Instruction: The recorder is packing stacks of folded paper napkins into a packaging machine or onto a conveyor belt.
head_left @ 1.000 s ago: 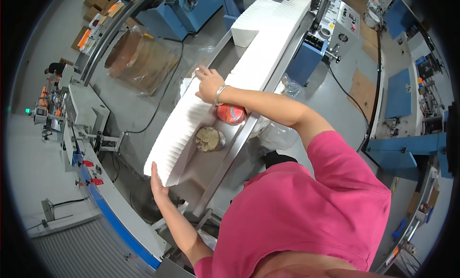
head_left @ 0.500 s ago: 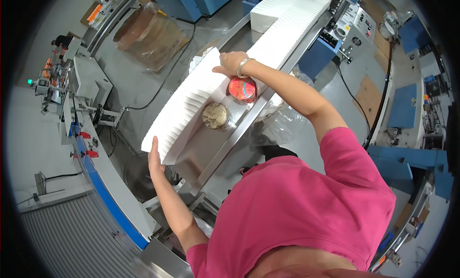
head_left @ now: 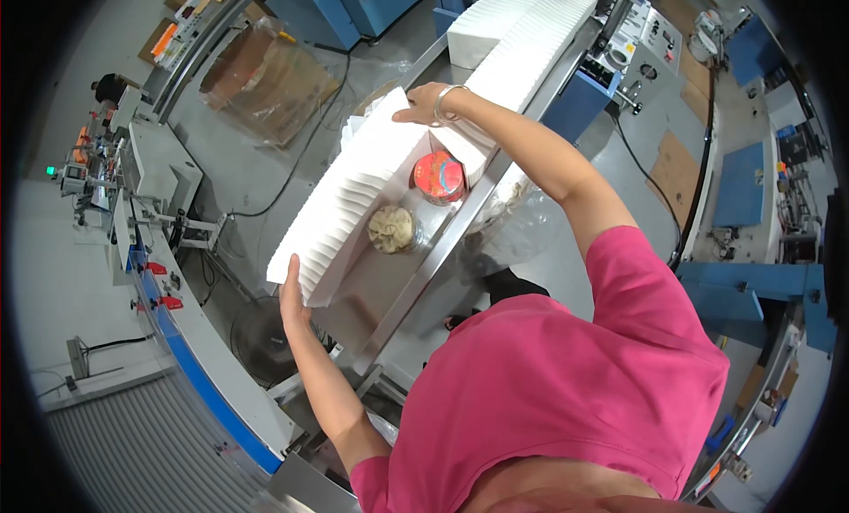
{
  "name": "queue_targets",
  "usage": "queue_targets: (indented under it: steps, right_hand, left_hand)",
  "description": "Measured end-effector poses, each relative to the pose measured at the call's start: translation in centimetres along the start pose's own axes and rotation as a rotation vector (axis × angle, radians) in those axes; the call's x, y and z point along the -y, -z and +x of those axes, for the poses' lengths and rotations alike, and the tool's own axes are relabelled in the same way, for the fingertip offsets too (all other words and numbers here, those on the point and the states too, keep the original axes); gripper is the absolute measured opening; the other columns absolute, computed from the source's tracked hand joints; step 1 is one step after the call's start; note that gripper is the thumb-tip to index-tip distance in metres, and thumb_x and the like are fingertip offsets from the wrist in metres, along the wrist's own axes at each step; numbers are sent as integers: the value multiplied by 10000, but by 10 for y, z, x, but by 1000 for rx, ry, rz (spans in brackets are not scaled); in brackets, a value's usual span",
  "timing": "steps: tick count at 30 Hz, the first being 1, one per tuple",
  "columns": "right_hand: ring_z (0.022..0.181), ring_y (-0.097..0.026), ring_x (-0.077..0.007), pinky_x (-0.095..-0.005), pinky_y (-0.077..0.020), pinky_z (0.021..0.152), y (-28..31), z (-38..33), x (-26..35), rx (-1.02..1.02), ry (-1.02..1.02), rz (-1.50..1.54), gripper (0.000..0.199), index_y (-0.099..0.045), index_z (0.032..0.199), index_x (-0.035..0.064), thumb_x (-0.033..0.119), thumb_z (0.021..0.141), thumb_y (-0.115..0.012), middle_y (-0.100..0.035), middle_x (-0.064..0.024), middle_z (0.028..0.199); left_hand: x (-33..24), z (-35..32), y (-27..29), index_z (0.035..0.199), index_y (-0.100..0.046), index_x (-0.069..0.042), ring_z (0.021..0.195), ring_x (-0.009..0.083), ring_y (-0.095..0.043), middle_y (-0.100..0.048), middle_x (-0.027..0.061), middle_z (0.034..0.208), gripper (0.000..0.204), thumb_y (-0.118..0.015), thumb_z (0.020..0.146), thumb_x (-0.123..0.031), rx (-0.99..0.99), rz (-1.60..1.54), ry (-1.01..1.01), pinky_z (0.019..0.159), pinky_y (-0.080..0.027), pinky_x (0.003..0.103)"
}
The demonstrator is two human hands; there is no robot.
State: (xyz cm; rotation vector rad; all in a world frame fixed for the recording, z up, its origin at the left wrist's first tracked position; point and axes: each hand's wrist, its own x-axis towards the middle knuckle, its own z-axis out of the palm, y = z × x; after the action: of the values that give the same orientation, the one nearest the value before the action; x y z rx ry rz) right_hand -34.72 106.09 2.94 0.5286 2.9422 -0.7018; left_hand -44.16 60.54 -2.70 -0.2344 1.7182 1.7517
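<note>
Left edge first: 2 red clamps [head_left: 169, 302] sit beside a long blue-edged rail [head_left: 205, 391]. Next, 1 cardboard carton [head_left: 265, 84] with clear plastic about it, on the floor past the tray.

Then 2 bare hands, both on 1 long white stack. Left hand [head_left: 294, 299] bears on the lower-left end of the white stack [head_left: 347, 190], thumb up along the end face. Its layers run too fine for us to count. Long axis is diagonal, slightly bowed: 1 end points lower left, toward the left forearm's side, the other upper right; ridges run crosswise to it. It lies along the far side of 1 metal tray [head_left: 352, 323]; whether its whole underside rests there we cannot tell.

Inside the tray, on the near side of the stack, we count 2 round containers: 1 beige-topped container [head_left: 390, 229], then, just up and right, 1 red-topped container [head_left: 439, 177].

Right hand [head_left: 424, 103], silvery bracelet [head_left: 439, 106] at its wrist, grips the upper-right end, thumb on the near side. We read the stack as held between both hands.

Farther right, 1 shorter white block [head_left: 475, 47] and 1 longer white row [head_left: 538, 53] lie side by side.
</note>
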Motion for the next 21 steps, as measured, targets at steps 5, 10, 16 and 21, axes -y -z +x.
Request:
queue_targets:
  steps: [5, 10, 16, 21]
  right_hand:
    - [1022, -612, -368, -404, -459, 898, 12, 4, 4, 131, -68, 26, 779, -649, 1035, -108, 622, 855, -443, -632, -270, 1054]
    - [1078, -595, -363, -384, -441, 929, 15, 10, -4, 27, -121, 87, 836, -646, 1046, -108, 664, 876, -372, -631, -264, 1075]
    - [915, -654, -347, -378, -482, 841, 16, 12, -12, 36, -137, 184, 842, -669, 891, -112, 662, 889, -339, -662, -244, 909]
    - [853, -668, -330, -433, -516, 743, 14, -14, 24, -324, 72, -70, 662, -676, 956, 7, 624, 854, -462, -685, -189, 881]
  left_hand:
    - [1, -8, -1, 1352, -423, 35, 1119, 250, -567, -555, 129, 1269, 722, -700, 844, -397, -22, -10, -24, 915, -460, 373]
    - [5, -11, 5, 1383, -396, 2, 1166, 242, -533, -524, 111, 1309, 725, -680, 858, -409, -44, -28, -51, 941, -440, 368]
    - [9, -5, 6, 1369, -414, -2, 1144, 265, -557, -548, 119, 1295, 711, -632, 876, -466, -59, 21, -125, 932, -462, 400]
    - [3, -11, 5, 1405, -375, -22, 1226, 247, -481, -478, 98, 1364, 738, -679, 857, -411, -57, -17, -56, 988, -395, 368]
